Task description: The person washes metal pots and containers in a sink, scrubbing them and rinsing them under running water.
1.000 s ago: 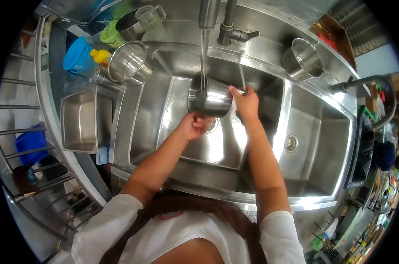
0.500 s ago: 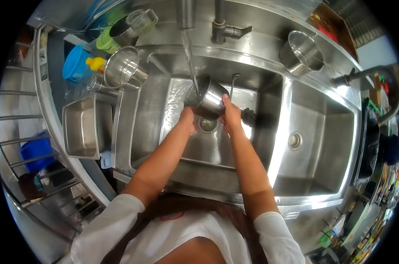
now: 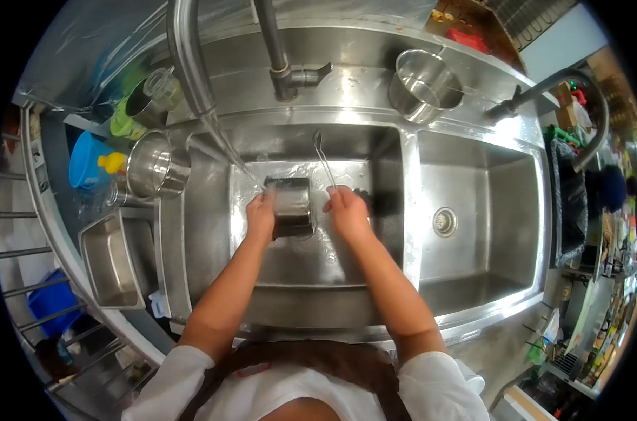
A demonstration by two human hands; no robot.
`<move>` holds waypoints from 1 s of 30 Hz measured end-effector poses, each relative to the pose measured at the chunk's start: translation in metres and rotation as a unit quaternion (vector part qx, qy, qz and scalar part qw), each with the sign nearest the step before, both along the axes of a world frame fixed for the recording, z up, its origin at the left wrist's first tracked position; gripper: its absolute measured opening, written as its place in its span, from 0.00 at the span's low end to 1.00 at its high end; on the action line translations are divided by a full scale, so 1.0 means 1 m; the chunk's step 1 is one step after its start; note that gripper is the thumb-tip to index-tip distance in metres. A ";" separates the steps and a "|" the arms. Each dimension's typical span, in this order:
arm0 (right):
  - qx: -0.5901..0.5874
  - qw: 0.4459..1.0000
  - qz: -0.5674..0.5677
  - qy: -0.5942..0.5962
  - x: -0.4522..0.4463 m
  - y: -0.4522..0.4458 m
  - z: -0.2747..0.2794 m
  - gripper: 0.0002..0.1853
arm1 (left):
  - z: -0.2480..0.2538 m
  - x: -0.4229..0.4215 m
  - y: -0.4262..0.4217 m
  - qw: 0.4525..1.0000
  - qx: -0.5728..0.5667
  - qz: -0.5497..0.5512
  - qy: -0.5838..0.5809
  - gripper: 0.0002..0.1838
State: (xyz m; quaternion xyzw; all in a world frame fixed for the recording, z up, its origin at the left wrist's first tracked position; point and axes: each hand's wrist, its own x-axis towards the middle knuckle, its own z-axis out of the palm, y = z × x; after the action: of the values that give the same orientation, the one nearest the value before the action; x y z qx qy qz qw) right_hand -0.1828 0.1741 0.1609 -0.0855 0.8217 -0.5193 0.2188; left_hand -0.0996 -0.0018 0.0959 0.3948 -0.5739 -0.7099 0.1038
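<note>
A cylindrical stainless steel pot (image 3: 294,205) lies tilted on its side low in the left sink basin (image 3: 213,274). My left hand (image 3: 262,213) is closed on the pot's left edge, its fingertips slightly blurred. Water from the faucet (image 3: 192,77) runs down close to that hand. My right hand (image 3: 348,213), apart from the pot, has its fingers closed at the lower end of a long-handled metal utensil (image 3: 323,160). The utensil's small rounded tip points toward the back wall. A dark scrubber (image 3: 364,201) shows partly behind my right hand.
An empty-looking metal pot (image 3: 425,88) stands on the back ledge. Left of the basin are another metal pot (image 3: 157,167), a blue tub (image 3: 88,160), a yellow bottle (image 3: 112,163) and a rectangular steel pan (image 3: 115,259). A second basin (image 3: 473,245) adjoins on the right.
My right hand has let go of the pot and moved to the utensil. The pot has tipped and sits lower, held by my left hand alone. The camera view has shifted.
</note>
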 end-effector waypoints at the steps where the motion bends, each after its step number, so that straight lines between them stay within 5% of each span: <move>1: -0.015 1.000 -0.005 0.014 -0.005 0.012 0.026 0.16 | -0.001 0.002 -0.001 1.000 0.015 0.012 -0.013 0.14; 5: 0.133 0.952 -0.045 0.271 -0.069 0.071 0.107 0.11 | 0.004 0.004 0.000 0.993 0.105 0.046 0.002 0.13; 6: 0.232 0.899 -0.035 0.369 -0.091 0.081 0.128 0.11 | 0.002 0.005 -0.007 0.988 0.141 0.041 -0.040 0.11; 10: 0.502 0.790 0.075 0.345 -0.177 0.094 0.166 0.12 | 0.044 -0.005 0.007 0.984 0.166 0.059 -0.025 0.11; 12: 0.501 0.761 0.122 0.394 -0.194 0.085 0.170 0.12 | 0.048 -0.004 0.004 0.981 0.187 0.042 -0.012 0.12; 13: 0.478 0.659 0.120 0.568 -0.193 0.083 0.168 0.13 | 0.045 -0.004 0.003 0.983 0.178 0.032 -0.010 0.11; 15: 0.227 0.623 0.086 0.744 -0.170 0.048 0.184 0.07 | 0.044 -0.003 -0.001 0.980 0.192 0.047 0.007 0.13; 19: 0.191 0.897 0.090 0.388 -0.066 0.008 0.102 0.08 | 0.048 -0.001 -0.010 0.980 0.184 0.075 -0.029 0.16; 23: 0.408 0.891 0.182 0.083 -0.029 0.002 -0.076 0.16 | 0.059 -0.004 -0.008 0.966 0.237 0.084 0.063 0.20; 25: 0.440 0.874 0.127 0.161 -0.012 0.019 -0.166 0.22 | 0.045 -0.005 -0.014 0.965 0.241 0.083 0.058 0.21; 28: 0.446 0.867 0.105 0.195 -0.005 0.039 -0.227 0.25 | 0.047 -0.003 -0.013 0.980 0.187 0.071 0.022 0.19; 30: 0.371 0.908 0.075 0.179 -0.005 0.041 -0.197 0.23 | 0.048 0.004 -0.013 0.992 0.116 0.011 0.044 0.16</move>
State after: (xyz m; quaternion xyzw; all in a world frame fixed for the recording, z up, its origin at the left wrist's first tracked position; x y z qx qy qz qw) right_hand -0.1876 0.2152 -0.0362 -0.1515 0.9715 -0.1354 0.1222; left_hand -0.0955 -0.0144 0.1434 0.3790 -0.4781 -0.7872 0.0898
